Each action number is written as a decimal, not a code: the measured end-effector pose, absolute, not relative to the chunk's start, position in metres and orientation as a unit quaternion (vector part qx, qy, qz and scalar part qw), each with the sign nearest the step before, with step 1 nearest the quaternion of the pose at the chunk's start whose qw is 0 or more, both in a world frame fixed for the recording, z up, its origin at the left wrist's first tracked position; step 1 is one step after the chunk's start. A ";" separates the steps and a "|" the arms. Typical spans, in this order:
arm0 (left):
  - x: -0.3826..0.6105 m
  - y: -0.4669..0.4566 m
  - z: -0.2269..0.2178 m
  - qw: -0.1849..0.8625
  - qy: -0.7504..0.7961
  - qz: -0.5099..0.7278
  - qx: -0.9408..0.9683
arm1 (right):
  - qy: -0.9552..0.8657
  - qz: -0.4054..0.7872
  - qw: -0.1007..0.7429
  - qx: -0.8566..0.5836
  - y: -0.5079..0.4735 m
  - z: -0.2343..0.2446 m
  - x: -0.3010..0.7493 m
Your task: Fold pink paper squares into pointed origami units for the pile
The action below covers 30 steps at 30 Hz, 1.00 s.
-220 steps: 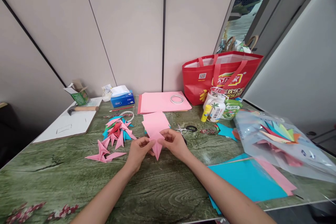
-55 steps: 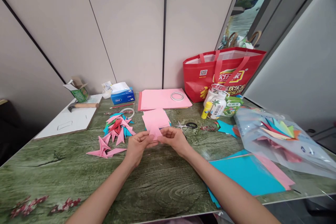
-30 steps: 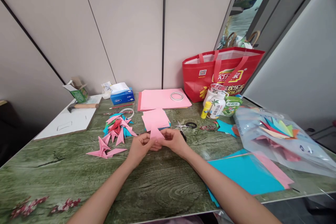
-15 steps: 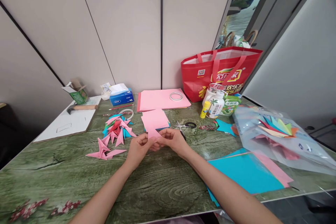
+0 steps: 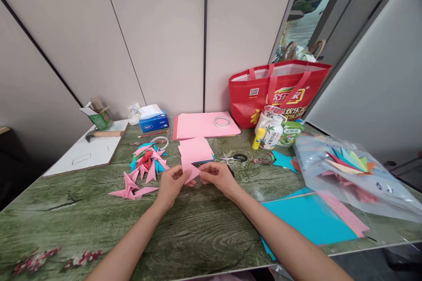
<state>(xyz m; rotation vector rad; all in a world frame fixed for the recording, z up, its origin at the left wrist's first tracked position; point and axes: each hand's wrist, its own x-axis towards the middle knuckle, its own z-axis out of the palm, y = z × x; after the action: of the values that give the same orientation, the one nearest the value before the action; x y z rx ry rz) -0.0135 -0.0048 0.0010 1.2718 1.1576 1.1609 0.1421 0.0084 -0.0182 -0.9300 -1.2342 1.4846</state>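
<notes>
Between my hands is a small pink sheet of paper, folded to a triangular shape with a point at the right. My left hand pinches its left side. My right hand pinches the right corner. Just beyond it lies a stack of pink paper squares with blue edges showing underneath. Scissors with black handles rest beside my right hand, partly hidden by it. Left of my left hand is a pile of folded paper pieces in pink, blue, red and green, with a pink folded star in front.
Larger pink sheets carry a tape roll at the back. A hammer lies on a white board. At right are a red bag, a glue stick, a white bottle, blue sheets and a plastic bag.
The pink paper has turned in my fingers, so its pointed corner now shows at the right. My hands have moved slightly apart. The camera view has shifted a little.
</notes>
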 end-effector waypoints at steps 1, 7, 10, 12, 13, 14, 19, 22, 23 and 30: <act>-0.014 -0.004 0.000 0.516 0.477 0.483 0.522 | -0.504 0.607 0.479 -0.385 0.008 -0.018 0.142; -0.016 -0.004 0.000 0.581 0.433 0.459 0.514 | -0.515 0.587 0.481 -0.399 0.011 -0.022 0.143; -0.017 -0.003 0.002 0.598 0.426 0.446 0.512 | -0.512 0.590 0.479 -0.399 0.011 -0.023 0.143; -0.017 -0.003 0.003 0.602 0.428 0.442 0.510 | -0.508 0.595 0.478 -0.400 0.010 -0.022 0.143; -0.017 -0.003 0.002 0.603 0.428 0.442 0.508 | -0.506 0.597 0.478 -0.399 0.010 -0.021 0.143; -0.018 -0.003 0.001 0.602 0.429 0.444 0.506 | -0.504 0.599 0.477 -0.399 0.010 -0.021 0.142; -0.019 -0.001 -0.004 0.600 0.437 0.468 0.479 | -0.492 0.615 0.473 -0.395 0.008 -0.019 0.141; -0.019 -0.001 -0.004 0.615 0.436 0.477 0.452 | -0.498 0.619 0.482 -0.369 0.008 -0.021 0.141; -0.018 -0.001 -0.003 0.622 0.435 0.477 0.444 | -0.503 0.615 0.488 -0.362 0.008 -0.022 0.141; -0.018 -0.001 0.001 0.638 0.438 0.480 0.412 | -0.482 0.658 0.460 -0.352 0.007 -0.017 0.145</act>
<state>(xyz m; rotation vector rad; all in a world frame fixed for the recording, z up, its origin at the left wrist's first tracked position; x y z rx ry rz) -0.0176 -0.0009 0.0009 0.9413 1.0007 1.0965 0.1446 0.0067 -0.0174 -0.8654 -1.1856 1.6187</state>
